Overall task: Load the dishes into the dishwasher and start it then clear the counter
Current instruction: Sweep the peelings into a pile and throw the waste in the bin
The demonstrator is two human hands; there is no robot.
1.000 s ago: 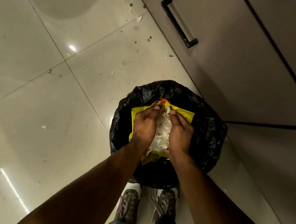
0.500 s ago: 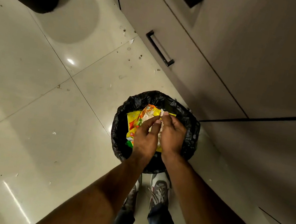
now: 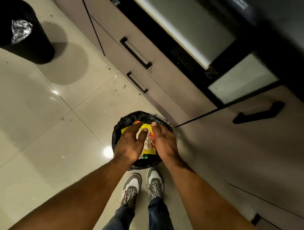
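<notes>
Foil sits in a black bin far left on the floor. Next, the left hand and right hand both hold a yellow wrapper, fingers curled on it, over a small bin with a black bag. Grey drawers stand behind. Shoes are just below the bin.

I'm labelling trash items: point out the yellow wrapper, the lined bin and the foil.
yellow wrapper [image 3: 148, 148], head view, printed face between the hands.
lined bin [image 3: 127, 116], head view, black liner's far rim.
foil [image 3: 20, 31], head view, crumpled middle.
</notes>
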